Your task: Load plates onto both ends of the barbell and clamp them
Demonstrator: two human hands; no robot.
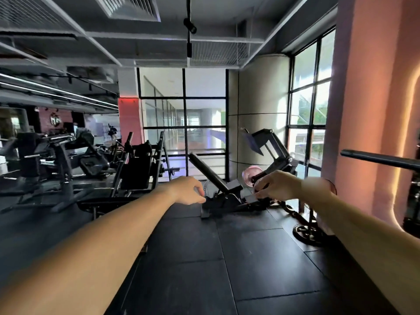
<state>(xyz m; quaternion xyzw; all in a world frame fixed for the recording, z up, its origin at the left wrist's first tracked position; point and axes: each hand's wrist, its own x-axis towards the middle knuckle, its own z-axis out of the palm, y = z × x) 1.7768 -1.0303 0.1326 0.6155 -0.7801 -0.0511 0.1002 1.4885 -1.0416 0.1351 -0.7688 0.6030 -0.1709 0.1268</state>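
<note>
Reaching forward with both arms, you appear to be between loads: neither hand carries a plate. The left hand [189, 189] hangs loosely curled and empty. The right hand [276, 186] has curled fingers, possibly on something dark; grip cannot be confirmed. The barbell [377, 159] end sits bare at right. Next, fetch a plate.

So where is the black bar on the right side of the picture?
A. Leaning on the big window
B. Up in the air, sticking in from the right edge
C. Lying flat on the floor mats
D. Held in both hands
B. The black bar pokes in from the right edge, well above the dark floor mats; the left hand and right hand are both away from it.
</note>
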